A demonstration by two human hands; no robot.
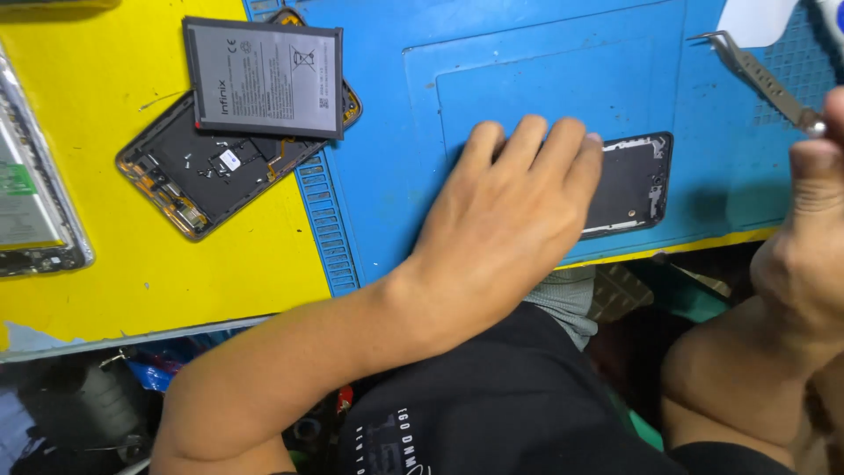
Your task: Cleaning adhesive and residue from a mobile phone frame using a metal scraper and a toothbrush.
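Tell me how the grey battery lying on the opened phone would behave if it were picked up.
The battery looks like a flat, stiff slab, so it probably would not flop. It rests loose across the opened phone, so a push would likely slide it. Its smooth wrap may be slippery.

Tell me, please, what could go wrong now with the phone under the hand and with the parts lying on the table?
1. The left hand presses flat on the black phone body, which lies near the front edge of the blue mat; a slip could push it off.
2. The right hand holds metal tweezers; their sharp tip could scratch exposed parts.
3. The loose grey battery rests on the opened phone and could slide off or get punctured.
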